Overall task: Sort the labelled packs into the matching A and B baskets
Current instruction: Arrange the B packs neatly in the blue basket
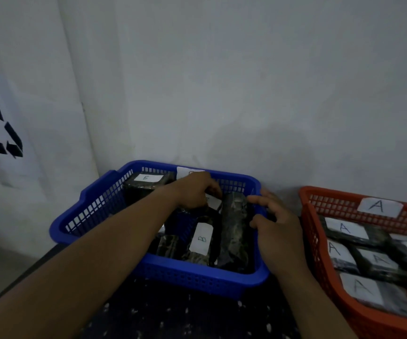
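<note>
While left grip [195, 192] clasps B pack [213, 203] in blue basket [197, 277], right grip [277, 228] open beside.

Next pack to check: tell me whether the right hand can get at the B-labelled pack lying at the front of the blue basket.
Probably yes. The right hand hovers at the blue basket rim, and the B-labelled pack lies uncovered; left hand is farther back.

B basket [104, 206] left, A basket [319, 241] right

Orange basket [306, 217] cut off at right edge
</note>
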### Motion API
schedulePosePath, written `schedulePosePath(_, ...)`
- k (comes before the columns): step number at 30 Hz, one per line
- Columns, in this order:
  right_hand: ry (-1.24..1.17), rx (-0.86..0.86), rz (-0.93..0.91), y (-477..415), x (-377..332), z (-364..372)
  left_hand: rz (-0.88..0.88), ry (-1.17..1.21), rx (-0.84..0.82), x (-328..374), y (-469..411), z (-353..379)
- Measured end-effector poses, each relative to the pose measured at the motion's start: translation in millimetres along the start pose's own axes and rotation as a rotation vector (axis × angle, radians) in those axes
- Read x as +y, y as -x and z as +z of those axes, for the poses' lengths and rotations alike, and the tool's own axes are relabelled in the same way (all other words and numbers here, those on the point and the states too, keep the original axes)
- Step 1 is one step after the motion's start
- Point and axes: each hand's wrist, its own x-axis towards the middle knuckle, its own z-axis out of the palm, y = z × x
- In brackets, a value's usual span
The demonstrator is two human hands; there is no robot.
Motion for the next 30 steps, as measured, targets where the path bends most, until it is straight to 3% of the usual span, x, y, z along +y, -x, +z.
schedulePosePath(8,-0.289,-0.022,0.144,-6,-7,5,-0.038,-0.212,0.066,7,2,0)
schedulePosePath(15,-0.369,-0.013,0.167,-8,-10,7,-0.031,-0.288,0.111,10,4,2)
schedulePosePath(21,-0.321,-0.024,0.163,-6,-8,5,-0.111,-0.088,0.049,5,4,-2)
schedulePosePath(26,-0.183,-0.033,0.098,-1,-6,1,-0.318,-0.130,0.042,-6,8,-8)
schedulePosePath(30,-0.020,-0.039,-0.010,1,-3,-3,-0.280,-0.179,0.001,-7,6,1)
